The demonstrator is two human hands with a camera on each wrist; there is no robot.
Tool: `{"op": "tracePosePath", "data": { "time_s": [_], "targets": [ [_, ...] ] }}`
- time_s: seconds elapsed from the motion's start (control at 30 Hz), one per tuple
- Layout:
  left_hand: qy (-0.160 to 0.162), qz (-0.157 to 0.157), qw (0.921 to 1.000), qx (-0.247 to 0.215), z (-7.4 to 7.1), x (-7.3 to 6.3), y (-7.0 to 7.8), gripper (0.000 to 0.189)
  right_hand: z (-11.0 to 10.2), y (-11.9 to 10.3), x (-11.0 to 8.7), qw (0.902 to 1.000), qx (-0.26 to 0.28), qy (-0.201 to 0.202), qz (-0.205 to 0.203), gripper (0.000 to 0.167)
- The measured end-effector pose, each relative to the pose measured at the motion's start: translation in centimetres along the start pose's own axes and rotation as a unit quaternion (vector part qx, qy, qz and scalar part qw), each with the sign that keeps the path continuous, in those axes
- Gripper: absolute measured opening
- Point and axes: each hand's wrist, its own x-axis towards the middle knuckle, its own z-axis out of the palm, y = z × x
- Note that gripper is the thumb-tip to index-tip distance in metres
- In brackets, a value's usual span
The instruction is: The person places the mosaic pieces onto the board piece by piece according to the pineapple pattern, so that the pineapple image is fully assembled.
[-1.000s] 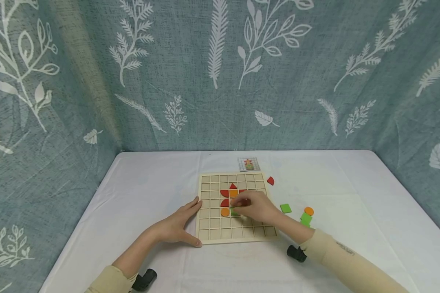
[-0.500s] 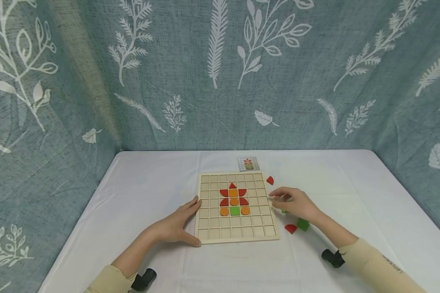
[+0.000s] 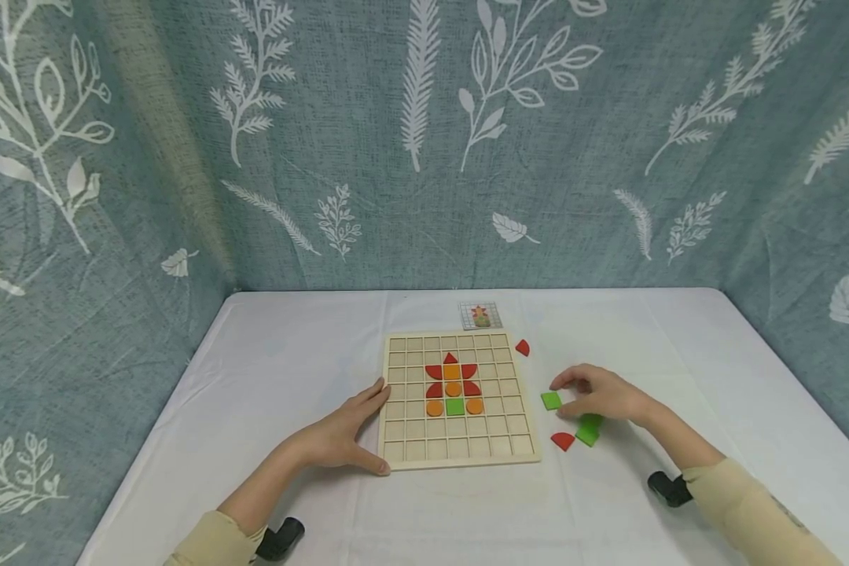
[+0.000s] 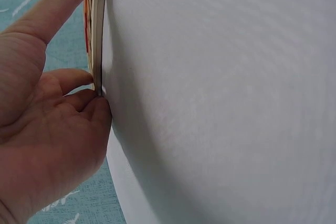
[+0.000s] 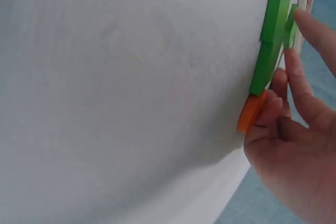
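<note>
Grid board lies flat on the table, the left hand spread against its left edge, bracing rather than grasping. Across its middle sit red and orange tiles round one green square. Just off the right side lies a loose green tile, with the right hand's thumb and forefinger parted about it; contact is hard to tell. The step in hand seems to be fetching this tile; the next move calls for a light edge pinch, sparing the neighbouring green pieces.
</note>
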Motion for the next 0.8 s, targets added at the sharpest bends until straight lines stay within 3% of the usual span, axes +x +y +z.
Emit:
{"op": "tracePosePath", "data": {
  "time_s": [0.33, 0.57, 0.8],
  "targets": [
    [0.001, -0.001, 1.0000, -0.002, 0.02, 0.05, 0.03, 0.114, 0.07, 0.59, 0.41, 0.9999, -0.005, -0.002, -0.015, 0.034],
    [0.004, -0.001, 1.0000, -0.005, 0.10, -0.03, 0.00, 0.114, 0.41, 0.63, 0.62, 0.9995, -0.015, 0.028, -0.001, 0.034],
    [0.006, 0.004, 1.0000, -0.001, 0.21, 0.01, -0.11, 0.114, 0.88, 0.25, 0.66, 0.9985, 0.017, 0.052, 0.007, 0.036]
  ]
}}
